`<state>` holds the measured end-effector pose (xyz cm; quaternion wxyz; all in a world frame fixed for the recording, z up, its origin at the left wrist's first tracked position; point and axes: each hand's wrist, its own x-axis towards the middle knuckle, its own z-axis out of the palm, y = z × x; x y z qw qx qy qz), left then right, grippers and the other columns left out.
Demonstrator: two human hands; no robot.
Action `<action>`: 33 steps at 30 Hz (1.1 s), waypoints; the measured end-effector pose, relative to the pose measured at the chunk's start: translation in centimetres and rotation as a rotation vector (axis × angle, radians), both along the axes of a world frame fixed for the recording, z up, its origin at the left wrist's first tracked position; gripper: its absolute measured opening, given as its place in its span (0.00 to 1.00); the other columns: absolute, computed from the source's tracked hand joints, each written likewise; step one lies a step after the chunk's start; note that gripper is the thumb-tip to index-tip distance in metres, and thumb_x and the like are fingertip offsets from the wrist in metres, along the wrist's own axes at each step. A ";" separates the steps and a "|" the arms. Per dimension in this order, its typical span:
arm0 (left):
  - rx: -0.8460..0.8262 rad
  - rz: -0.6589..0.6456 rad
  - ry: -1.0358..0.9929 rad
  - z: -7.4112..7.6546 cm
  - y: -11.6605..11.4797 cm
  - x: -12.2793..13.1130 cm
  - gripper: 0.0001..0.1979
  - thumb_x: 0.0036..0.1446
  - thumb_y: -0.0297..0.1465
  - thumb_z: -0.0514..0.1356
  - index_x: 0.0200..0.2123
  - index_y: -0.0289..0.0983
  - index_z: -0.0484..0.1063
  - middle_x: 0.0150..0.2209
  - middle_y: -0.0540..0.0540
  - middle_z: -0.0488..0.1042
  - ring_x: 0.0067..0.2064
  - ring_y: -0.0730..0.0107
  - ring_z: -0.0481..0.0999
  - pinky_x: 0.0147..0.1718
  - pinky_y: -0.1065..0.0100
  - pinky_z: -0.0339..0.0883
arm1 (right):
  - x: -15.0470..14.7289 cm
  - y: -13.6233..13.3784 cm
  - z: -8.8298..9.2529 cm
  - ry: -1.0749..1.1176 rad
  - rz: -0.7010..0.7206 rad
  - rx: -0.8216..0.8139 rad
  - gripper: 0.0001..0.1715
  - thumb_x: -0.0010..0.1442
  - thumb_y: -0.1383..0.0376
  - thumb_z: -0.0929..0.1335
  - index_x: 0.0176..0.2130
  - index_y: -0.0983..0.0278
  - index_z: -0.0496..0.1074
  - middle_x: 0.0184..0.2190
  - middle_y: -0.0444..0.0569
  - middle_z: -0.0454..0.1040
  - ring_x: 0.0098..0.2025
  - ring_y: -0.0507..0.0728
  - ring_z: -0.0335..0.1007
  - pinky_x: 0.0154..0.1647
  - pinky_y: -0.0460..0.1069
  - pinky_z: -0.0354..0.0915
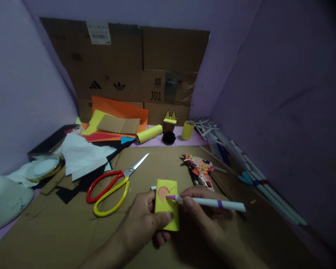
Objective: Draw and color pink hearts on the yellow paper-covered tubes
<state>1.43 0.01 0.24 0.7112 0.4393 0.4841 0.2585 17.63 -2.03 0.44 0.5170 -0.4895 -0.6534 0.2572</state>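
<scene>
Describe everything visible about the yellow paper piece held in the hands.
The yellow paper piece is a small upright rectangle, seemingly folded card, with a heart-shaped cutout near its top showing pinkish-orange. The left hand pinches its lower part, thumb across the front. The purple tip of a white marker, held by the right hand, touches the heart's lower edge. It is held above the cardboard work surface.

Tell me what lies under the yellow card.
The left hand holds the yellow card above the cardboard. A white pen end sticks out behind it; the rest is covered.
</scene>
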 end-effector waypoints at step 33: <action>0.003 0.006 0.002 0.4 0.0 0.0 0.16 0.40 0.35 0.63 0.31 0.32 0.66 0.16 0.49 0.71 0.15 0.76 0.67 0.12 0.76 0.61 | 0.0 -0.1 0.2 0.000 0.043 -0.035 0.10 0.58 0.65 0.66 0.27 0.64 0.74 0.21 0.45 0.73 0.22 0.52 0.68 0.21 0.44 0.62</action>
